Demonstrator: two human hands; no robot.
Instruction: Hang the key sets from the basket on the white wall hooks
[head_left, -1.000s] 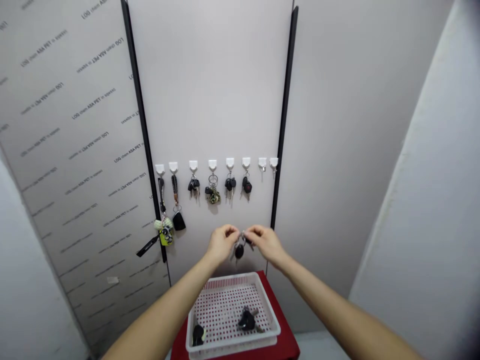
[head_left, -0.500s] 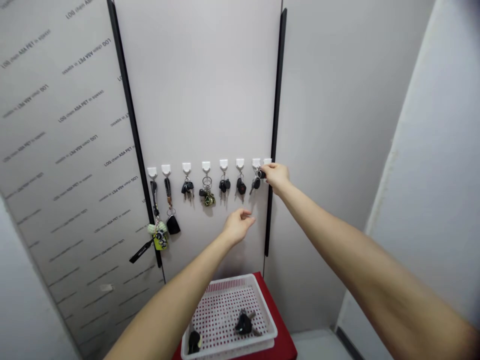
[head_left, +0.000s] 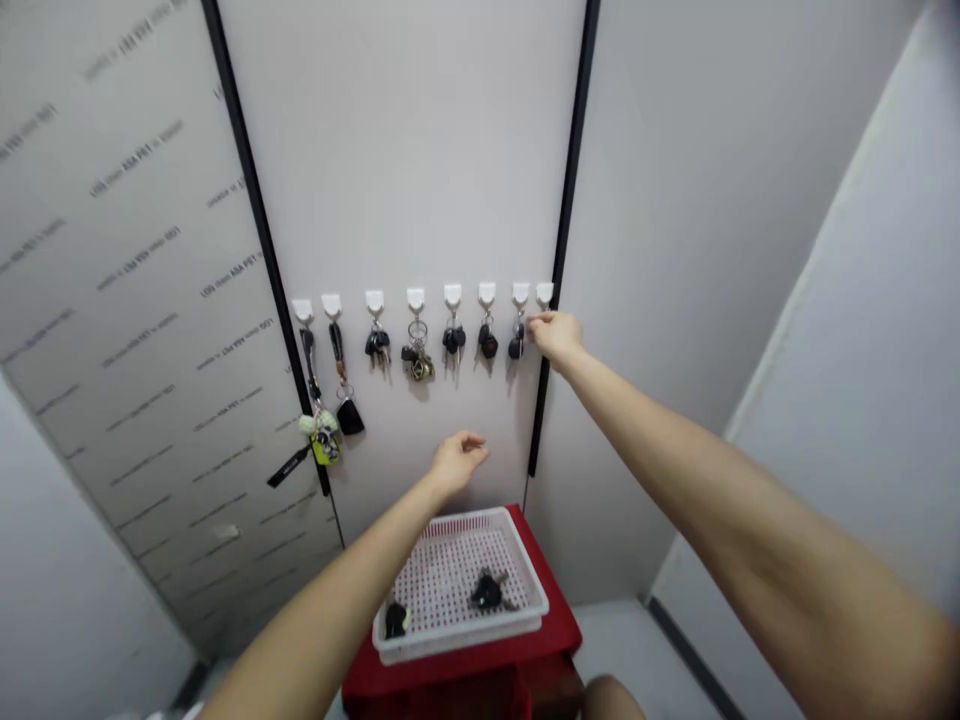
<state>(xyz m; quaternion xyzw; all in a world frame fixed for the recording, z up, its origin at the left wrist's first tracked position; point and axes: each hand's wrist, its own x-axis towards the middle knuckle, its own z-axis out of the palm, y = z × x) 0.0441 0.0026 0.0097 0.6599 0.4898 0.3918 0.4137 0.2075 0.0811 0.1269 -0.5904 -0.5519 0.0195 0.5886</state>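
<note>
I cannot tell whether the right hand point(head_left: 556, 338)'s grip is released. Keys point(head_left: 516, 345) hang just left of it, on a hook point(head_left: 520, 293); snagging fingers could unhook them. The left hand point(head_left: 456, 465), lower, grasps nothing.

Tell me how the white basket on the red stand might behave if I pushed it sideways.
The white basket is probably light for its size, as its floor is full of holes. Being broad and shallow, it seems unlikely to tip on the red stand. The dark key bunch at its right looks loose, so it may slide.
</note>
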